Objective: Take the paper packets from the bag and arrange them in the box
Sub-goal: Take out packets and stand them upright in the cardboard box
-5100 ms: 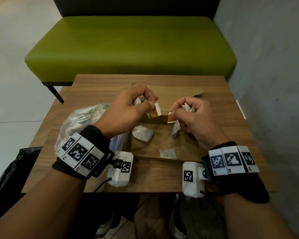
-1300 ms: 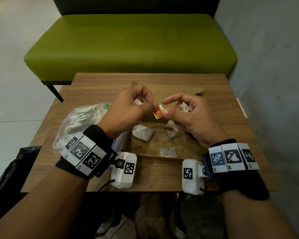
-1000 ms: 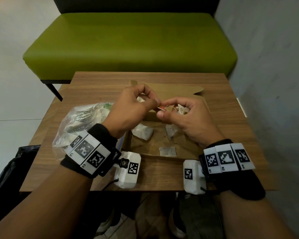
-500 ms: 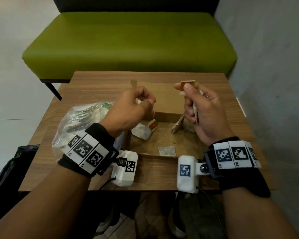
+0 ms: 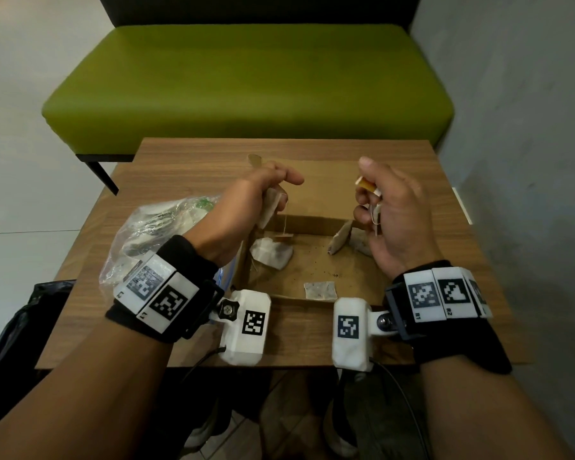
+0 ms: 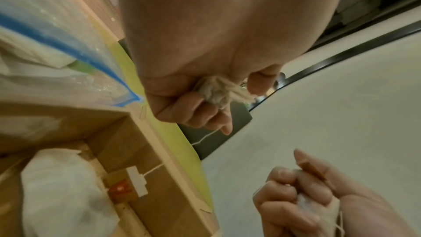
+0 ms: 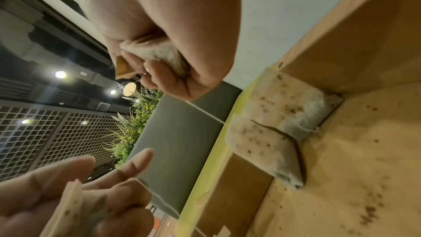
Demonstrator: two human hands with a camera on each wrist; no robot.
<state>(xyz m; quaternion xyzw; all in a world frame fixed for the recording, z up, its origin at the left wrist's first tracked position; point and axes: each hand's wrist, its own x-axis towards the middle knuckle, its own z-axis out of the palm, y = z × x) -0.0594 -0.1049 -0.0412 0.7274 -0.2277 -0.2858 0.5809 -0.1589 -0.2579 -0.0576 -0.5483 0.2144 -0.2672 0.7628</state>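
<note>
While both hands are raised over the open cardboard box, each one has a tea-bag-like paper packet in it. Left hand: fingers curled round a crumpled packet, forefinger and thumb stretched forward; a thin string drops from this packet to a small tag hanging just above the box floor. In the left wrist view the same packet shows bunched between palm and curled fingers. Right hand: closed on a second packet, with an orange-brown tag pinched at the thumb side.

Inside the box: one white packet lies at the far left, one flat packet rests against the near wall, and two packets lean in the far right corner, touching each other.

Clear plastic bag with a blue zip strip lies on the wooden table, just left of the box, with more white packets in it. Green bench stands beyond the table.
</note>
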